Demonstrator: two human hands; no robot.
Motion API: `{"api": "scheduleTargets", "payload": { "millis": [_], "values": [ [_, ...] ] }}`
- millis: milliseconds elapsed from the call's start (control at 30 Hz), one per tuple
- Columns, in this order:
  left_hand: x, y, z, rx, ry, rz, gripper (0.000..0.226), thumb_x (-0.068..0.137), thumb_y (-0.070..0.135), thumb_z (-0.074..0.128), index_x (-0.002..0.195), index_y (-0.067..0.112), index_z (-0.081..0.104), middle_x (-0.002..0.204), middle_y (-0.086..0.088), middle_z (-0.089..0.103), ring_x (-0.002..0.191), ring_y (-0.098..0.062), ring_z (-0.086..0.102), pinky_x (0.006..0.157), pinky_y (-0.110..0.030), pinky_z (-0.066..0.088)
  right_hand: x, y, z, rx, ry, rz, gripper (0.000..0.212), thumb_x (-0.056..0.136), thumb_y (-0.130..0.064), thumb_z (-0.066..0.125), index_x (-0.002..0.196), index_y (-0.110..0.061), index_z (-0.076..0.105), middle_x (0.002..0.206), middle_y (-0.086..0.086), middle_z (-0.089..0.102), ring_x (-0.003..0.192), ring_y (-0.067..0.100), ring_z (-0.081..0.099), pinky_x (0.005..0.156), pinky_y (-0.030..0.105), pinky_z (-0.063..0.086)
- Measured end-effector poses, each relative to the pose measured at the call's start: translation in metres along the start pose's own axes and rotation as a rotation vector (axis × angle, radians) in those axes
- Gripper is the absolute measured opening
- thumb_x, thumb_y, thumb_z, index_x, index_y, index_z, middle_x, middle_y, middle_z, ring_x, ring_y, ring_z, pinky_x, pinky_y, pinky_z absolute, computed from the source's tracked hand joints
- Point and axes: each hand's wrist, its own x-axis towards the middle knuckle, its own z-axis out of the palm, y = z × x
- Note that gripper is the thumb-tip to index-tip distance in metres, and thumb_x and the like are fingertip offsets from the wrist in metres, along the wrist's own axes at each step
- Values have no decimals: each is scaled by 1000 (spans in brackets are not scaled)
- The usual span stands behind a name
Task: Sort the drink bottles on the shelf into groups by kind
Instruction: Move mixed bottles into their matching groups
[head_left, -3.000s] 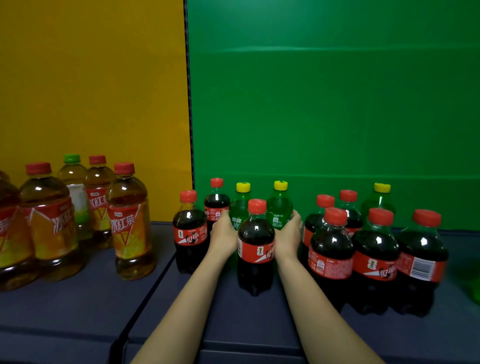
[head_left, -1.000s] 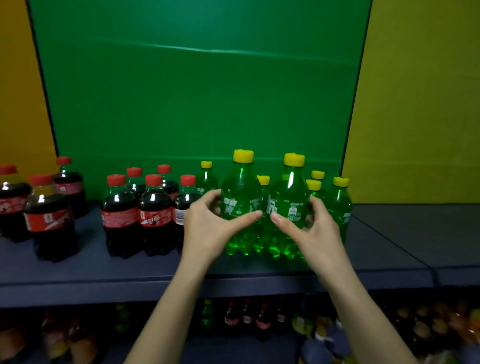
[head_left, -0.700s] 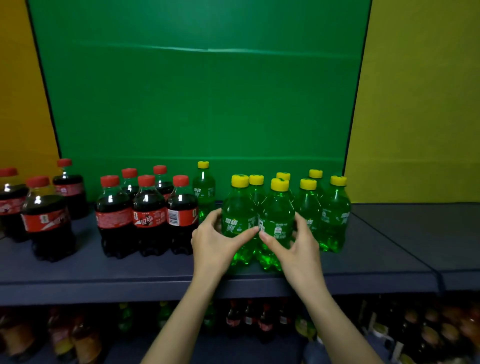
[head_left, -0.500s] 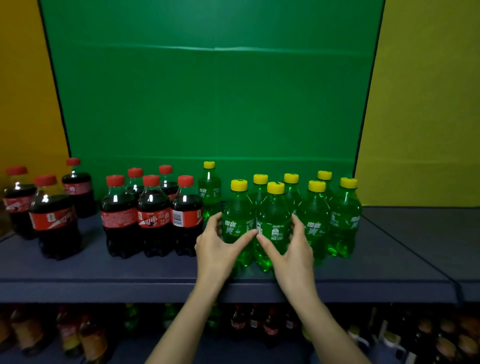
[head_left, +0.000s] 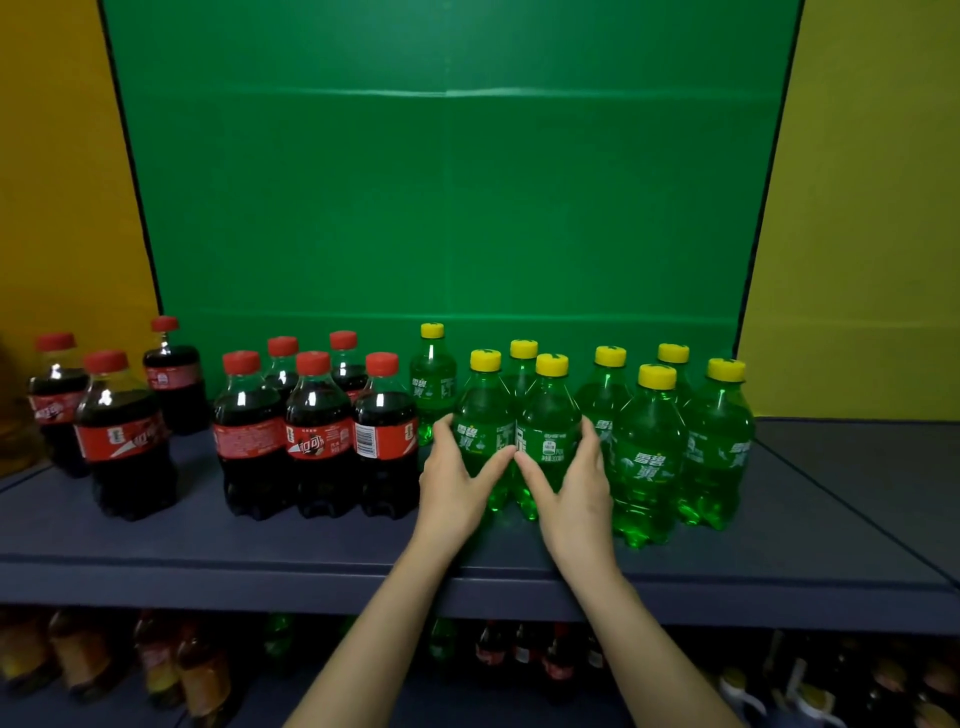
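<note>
Two green bottles with yellow caps, the left green bottle (head_left: 480, 426) and the right green bottle (head_left: 549, 431), stand upright and touching on the dark shelf (head_left: 332, 540). The left hand (head_left: 460, 478) wraps the left one, the right hand (head_left: 574, 480) the right one, thumbs meeting in front. More green bottles (head_left: 649, 452) stand just right; cola bottles (head_left: 317, 431) with red caps cluster left. A green backdrop (head_left: 447, 208) rises behind.
</note>
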Motion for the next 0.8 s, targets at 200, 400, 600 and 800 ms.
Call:
{"api": "scheduleTargets", "payload": {
  "millis": [200, 400, 600, 800],
  "values": [
    [-3, -1, -3, 70, -40, 1, 82, 85, 38, 63, 146, 8, 17, 150, -8, 31, 138, -21, 29, 108, -27, 26, -1, 0, -6, -45, -66, -2, 80, 90, -37, 54, 147, -12, 5, 155, 4, 16, 139, 21, 24, 108, 30, 24],
    [-33, -1, -37, 174, -16, 154, 63, 87, 33, 61, 140, 15, 32, 141, 2, 44, 129, -12, 42, 107, -33, 38, -29, -4, -17, -90, 42, -188, 67, 87, -24, 59, 143, -12, 23, 149, 1, 25, 133, 15, 28, 103, 21, 23],
    [-67, -7, -114, 559, 234, 312, 28, 86, 45, 46, 99, 26, 62, 90, 14, 67, 84, -8, 65, 64, -37, 55, -46, -25, -6, -138, 36, -418, 29, 83, -20, 63, 111, -20, 55, 108, -13, 48, 105, 9, 46, 82, 22, 34],
    [-106, -29, -223, 923, 392, 193, 32, 86, 46, 37, 83, 25, 62, 73, 12, 64, 64, -12, 65, 42, -30, 48, -59, -59, 40, -142, -260, -547, 24, 88, -32, 54, 112, -31, 54, 104, -27, 44, 106, 1, 47, 77, 20, 35]
  ]
}}
